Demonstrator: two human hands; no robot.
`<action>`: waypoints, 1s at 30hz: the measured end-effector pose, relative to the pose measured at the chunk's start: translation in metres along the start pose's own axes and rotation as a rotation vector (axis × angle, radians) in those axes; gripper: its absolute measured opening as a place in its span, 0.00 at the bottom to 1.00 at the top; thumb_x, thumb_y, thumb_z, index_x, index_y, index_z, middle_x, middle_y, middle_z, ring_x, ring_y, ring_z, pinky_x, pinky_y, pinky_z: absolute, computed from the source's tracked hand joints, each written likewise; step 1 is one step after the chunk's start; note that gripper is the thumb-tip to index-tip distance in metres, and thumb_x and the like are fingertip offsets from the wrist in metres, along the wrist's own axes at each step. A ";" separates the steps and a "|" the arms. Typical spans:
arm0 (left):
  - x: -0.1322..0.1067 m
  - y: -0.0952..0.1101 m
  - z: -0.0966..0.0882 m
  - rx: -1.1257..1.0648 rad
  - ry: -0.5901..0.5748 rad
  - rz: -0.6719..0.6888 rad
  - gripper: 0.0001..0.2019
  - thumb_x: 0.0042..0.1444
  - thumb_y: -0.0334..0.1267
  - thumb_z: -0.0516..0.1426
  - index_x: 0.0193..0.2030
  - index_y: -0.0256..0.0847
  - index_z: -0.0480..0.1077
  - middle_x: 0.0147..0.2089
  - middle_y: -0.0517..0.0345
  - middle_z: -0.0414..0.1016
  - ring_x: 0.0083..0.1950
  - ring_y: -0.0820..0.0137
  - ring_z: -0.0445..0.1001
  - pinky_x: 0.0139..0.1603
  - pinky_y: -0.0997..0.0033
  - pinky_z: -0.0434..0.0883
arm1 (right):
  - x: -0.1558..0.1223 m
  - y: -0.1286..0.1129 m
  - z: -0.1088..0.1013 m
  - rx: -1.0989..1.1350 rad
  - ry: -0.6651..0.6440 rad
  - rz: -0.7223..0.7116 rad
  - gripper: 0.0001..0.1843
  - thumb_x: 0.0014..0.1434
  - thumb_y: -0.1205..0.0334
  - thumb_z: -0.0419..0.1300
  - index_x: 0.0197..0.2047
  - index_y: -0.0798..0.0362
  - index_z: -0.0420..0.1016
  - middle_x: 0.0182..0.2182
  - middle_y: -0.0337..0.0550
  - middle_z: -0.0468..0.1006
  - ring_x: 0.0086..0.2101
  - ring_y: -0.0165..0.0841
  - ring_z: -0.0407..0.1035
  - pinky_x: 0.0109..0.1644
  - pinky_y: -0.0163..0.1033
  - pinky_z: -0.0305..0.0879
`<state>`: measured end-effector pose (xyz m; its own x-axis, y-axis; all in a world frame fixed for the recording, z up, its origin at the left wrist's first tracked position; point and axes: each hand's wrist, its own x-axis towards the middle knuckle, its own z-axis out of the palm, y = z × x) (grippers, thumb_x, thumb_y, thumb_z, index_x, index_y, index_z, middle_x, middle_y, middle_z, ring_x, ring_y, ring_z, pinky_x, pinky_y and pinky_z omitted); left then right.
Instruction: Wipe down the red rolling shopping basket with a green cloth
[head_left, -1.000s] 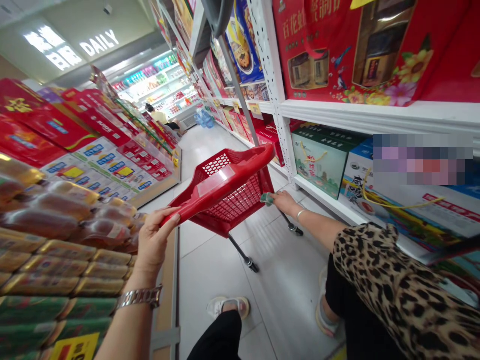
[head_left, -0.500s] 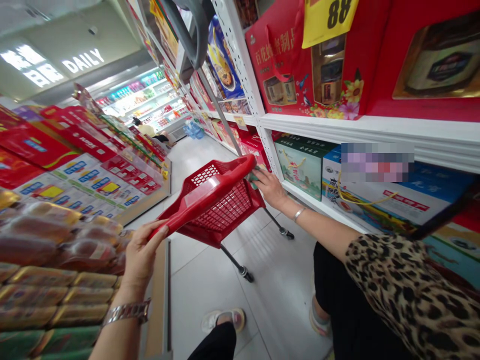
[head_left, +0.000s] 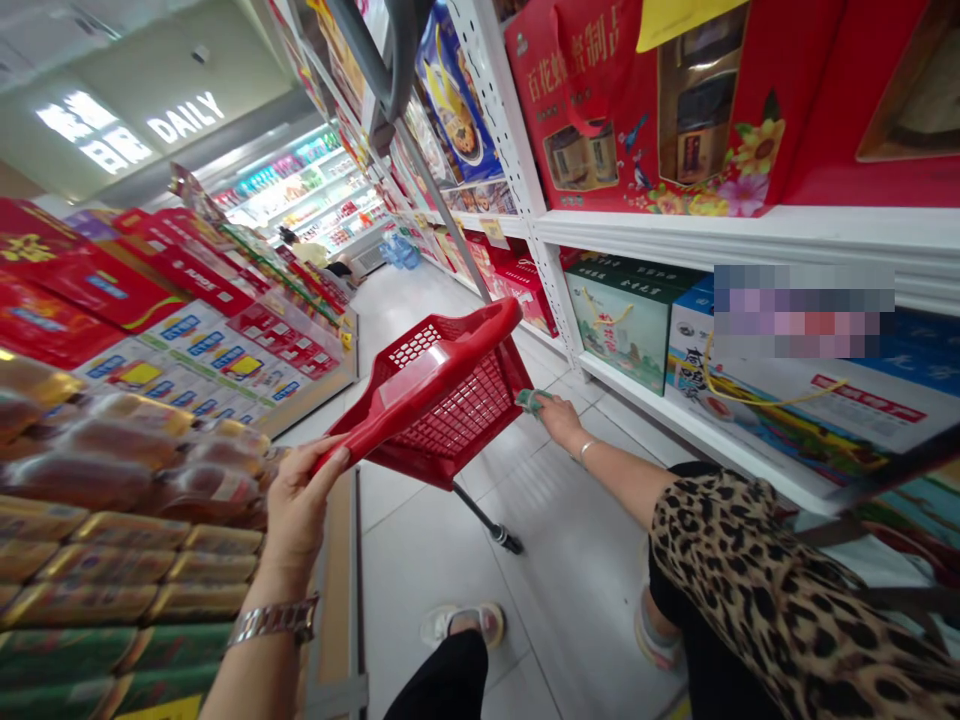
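A red plastic shopping cart (head_left: 442, 400) on grey legs with casters stands tilted across my view in the aisle. My left hand (head_left: 304, 490) grips the near left end of its red handle, fingers wrapped round it. On the other side, my right hand (head_left: 559, 418) is closed on a green cloth (head_left: 532, 402), which sits at the cart's right rear edge. Whether the cloth touches the basket, I cannot tell. The basket's inside is mostly hidden behind the handle and its rear panel.
White shelves (head_left: 675, 235) with red gift boxes (head_left: 645, 110) and a green-topped carton (head_left: 622, 315) line the right. Stacked bottles (head_left: 120, 460) and cans border the left. Grey tiled floor (head_left: 420, 560) runs between. A person (head_left: 307, 250) is low beside the far left display.
My right hand with the green cloth has come off the handle's right end, moving down and right. My left hand keeps its hold. The whole view has shifted slightly.
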<state>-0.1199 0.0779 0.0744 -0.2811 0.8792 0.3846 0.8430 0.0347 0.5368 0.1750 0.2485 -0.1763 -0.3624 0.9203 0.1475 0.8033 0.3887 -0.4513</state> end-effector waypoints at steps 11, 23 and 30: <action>0.002 0.015 0.001 -0.162 0.042 -0.086 0.18 0.49 0.55 0.63 0.37 0.44 0.79 0.44 0.53 0.80 0.54 0.55 0.75 0.66 0.50 0.67 | 0.018 -0.044 -0.039 0.102 0.383 -0.096 0.21 0.72 0.68 0.48 0.56 0.49 0.80 0.72 0.41 0.63 0.68 0.44 0.57 0.67 0.50 0.61; 0.019 0.018 0.005 -0.324 0.072 -0.199 0.18 0.37 0.53 0.68 0.31 0.43 0.78 0.40 0.56 0.80 0.49 0.59 0.75 0.58 0.58 0.72 | 0.037 -0.110 -0.017 0.175 0.302 -0.127 0.21 0.72 0.68 0.49 0.60 0.49 0.78 0.68 0.47 0.70 0.63 0.47 0.63 0.66 0.56 0.64; 0.017 0.018 0.003 -0.292 0.093 -0.237 0.19 0.38 0.52 0.68 0.33 0.41 0.78 0.36 0.58 0.78 0.40 0.64 0.74 0.42 0.65 0.74 | 0.015 -0.157 0.020 0.053 0.281 -0.490 0.22 0.73 0.72 0.47 0.55 0.47 0.80 0.68 0.40 0.71 0.63 0.46 0.64 0.68 0.67 0.56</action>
<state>-0.1082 0.0950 0.0888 -0.5043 0.8156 0.2836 0.5874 0.0833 0.8050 0.0341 0.2004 -0.1214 -0.5414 0.6123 0.5762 0.5454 0.7773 -0.3136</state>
